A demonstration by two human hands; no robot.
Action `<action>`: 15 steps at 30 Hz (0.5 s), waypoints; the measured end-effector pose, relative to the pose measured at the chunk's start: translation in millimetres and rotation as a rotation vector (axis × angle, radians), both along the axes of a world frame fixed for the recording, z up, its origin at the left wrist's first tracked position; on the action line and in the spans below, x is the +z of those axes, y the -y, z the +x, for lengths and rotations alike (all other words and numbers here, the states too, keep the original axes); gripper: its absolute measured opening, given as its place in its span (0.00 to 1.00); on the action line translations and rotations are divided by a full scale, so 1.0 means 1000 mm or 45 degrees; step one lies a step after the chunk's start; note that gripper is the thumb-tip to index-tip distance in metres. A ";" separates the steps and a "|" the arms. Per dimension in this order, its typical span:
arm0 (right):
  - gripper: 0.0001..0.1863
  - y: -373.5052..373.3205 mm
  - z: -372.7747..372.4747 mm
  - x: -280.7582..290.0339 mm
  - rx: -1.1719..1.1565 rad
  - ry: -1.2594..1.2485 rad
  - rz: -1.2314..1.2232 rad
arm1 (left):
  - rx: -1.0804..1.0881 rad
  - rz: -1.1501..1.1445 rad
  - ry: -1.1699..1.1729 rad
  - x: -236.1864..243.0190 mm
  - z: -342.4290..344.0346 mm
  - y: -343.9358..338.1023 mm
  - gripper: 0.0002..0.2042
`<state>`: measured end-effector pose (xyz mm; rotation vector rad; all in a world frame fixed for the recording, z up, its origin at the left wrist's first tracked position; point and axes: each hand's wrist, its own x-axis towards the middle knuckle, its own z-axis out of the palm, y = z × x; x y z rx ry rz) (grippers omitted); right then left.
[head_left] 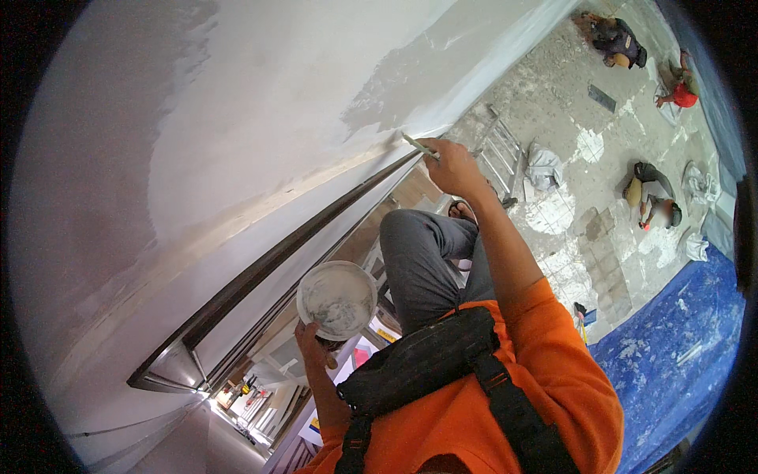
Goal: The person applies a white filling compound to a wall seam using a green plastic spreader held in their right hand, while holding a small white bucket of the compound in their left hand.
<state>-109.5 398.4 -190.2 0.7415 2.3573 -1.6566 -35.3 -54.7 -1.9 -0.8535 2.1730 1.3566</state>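
Observation:
My right hand (452, 167) is closed around a putty knife (412, 144), seen nearly edge-on, its blade against or very close to the wall (260, 95) above a dark ledge. Grey damp-looking patches and paler smooth areas cover that wall. Lower and to the left, my left hand (310, 344) grips the side of a round white bucket (371, 294), tilted so that its inside shows. Whitish paste (338, 306) is smeared over the bucket's bottom and walls. A small brown piece beside my left fingers is too unclear to name.
A dark ledge (276, 265) runs along the wall. Far below lies a stained floor (545, 103) with a metal ladder (499, 148), pale sacks (543, 166) and a blue sheet (671, 347). Several people (655, 193) crouch there. My bent knee (410, 245) is between my arms.

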 end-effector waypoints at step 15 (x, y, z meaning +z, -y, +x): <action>0.18 0.009 -0.007 -0.068 0.080 0.058 0.272 | 0.082 -0.019 0.010 -0.010 0.005 0.019 0.30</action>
